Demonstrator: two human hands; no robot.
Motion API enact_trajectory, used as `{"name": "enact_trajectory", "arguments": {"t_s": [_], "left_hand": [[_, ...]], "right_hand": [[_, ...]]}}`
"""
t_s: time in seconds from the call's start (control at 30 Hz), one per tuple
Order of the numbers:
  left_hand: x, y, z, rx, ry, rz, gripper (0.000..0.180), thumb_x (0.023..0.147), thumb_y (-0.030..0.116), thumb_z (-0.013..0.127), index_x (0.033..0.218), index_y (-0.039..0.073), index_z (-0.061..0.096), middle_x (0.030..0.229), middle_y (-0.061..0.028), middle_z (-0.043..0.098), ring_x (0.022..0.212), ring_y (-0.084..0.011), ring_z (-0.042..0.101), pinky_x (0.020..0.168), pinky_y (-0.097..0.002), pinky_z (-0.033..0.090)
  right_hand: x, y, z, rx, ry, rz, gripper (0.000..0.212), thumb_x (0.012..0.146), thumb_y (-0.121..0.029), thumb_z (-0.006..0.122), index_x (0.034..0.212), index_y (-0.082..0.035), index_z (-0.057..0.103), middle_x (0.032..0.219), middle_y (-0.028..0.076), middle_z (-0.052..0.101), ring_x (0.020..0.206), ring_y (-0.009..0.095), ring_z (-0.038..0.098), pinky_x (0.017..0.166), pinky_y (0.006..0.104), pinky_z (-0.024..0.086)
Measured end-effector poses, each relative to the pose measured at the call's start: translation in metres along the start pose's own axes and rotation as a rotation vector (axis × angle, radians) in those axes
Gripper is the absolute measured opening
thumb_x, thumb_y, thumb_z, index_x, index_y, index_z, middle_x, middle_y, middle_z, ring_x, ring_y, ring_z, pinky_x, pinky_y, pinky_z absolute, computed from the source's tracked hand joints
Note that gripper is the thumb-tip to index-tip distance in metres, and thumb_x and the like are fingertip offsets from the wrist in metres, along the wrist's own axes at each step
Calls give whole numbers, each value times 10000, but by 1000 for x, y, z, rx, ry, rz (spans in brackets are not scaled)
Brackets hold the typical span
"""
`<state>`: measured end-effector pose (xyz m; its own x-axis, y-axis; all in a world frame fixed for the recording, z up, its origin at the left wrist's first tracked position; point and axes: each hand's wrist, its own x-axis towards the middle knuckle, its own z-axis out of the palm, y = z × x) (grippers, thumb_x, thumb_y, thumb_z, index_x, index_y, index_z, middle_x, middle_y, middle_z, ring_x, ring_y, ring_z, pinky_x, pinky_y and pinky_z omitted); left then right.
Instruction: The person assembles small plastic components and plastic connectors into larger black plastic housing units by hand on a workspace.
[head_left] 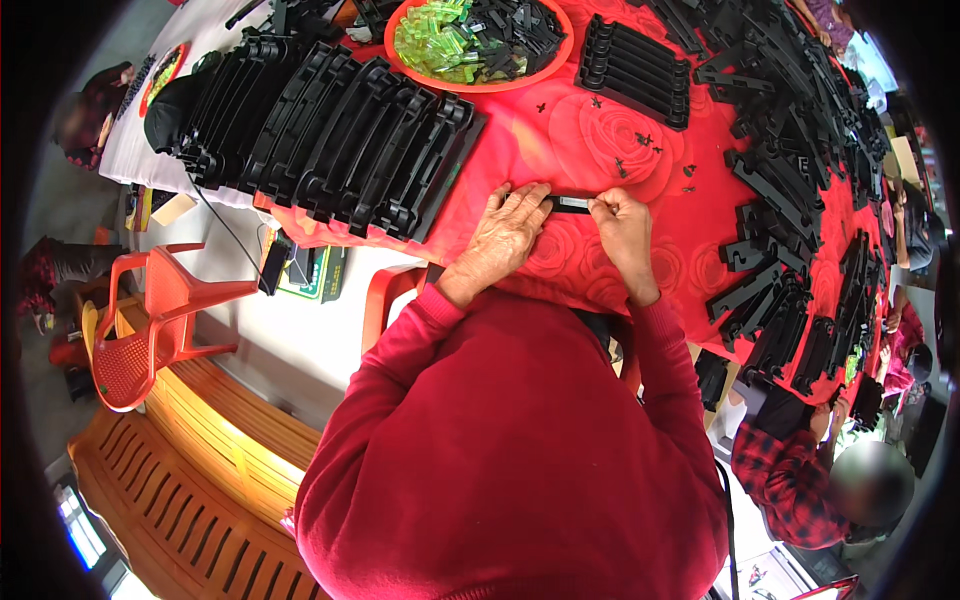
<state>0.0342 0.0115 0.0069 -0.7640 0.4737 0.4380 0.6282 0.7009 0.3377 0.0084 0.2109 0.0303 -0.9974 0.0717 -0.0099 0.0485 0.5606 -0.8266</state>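
Near the front edge of the tabletop, the person is pinching a small black strip between both hands. The left hand is lying flat with its fingertips closed on the strip's left end; the right hand is gripping the right end. A row of curved black parts is standing toward the left edge, an orange bowl behind it.
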Motion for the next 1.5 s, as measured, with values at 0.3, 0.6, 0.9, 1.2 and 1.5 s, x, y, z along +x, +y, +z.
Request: {"name": "enact_trajectory", "arguments": {"t_s": [0.3, 0.6, 0.9, 1.2, 1.5], "left_hand": [[8, 4, -7, 76, -67, 10, 428, 780, 111, 526, 1207, 117, 551, 1197, -133, 505, 1073, -280, 499, 933, -448, 375], [18, -2, -4, 118, -148, -8, 421, 766, 137, 571, 1180, 204, 612, 1120, -98, 552, 981, -279, 524, 821, -437, 439], [26, -4, -7, 115, -186, 1, 435, 728, 143, 619, 1160, 195, 623, 1096, -91, 566, 999, -279, 523, 825, -439, 446], [34, -10, -13, -1, -191, 76, 432, 718, 107, 622, 1147, 160, 626, 1072, -112, 556, 977, -282, 528, 823, -408, 442], [33, -17, -8, -85, -156, 93, 405, 715, 80, 624, 1117, 125, 641, 1030, -127, 555, 939, -293, 531, 840, -392, 432]], "right_hand": [[-5, 1, 12, -239, 154, -19, 163, 793, -209, 633, 776, -48, 610, 679, 159, 630, 641, 335, 626, 576, 438, 468], [-5, -7, 13, -303, 191, -29, 167, 792, -214, 626, 785, -47, 611, 730, 171, 639, 678, 347, 629, 600, 450, 474], [-6, -6, 11, -157, 153, 50, 178, 807, -201, 604, 810, -27, 642, 727, 173, 644, 673, 344, 633, 602, 429, 476], [-8, 14, 13, 253, 171, 39, 149, 823, -88, 580, 875, 35, 647, 583, 61, 563, 502, 98, 488, 476, 280, 396], [-26, -1, 15, 212, 78, 112, 213, 840, -55, 555, 1016, 51, 611, 595, 18, 536, 513, 66, 439, 468, 255, 373]]}}
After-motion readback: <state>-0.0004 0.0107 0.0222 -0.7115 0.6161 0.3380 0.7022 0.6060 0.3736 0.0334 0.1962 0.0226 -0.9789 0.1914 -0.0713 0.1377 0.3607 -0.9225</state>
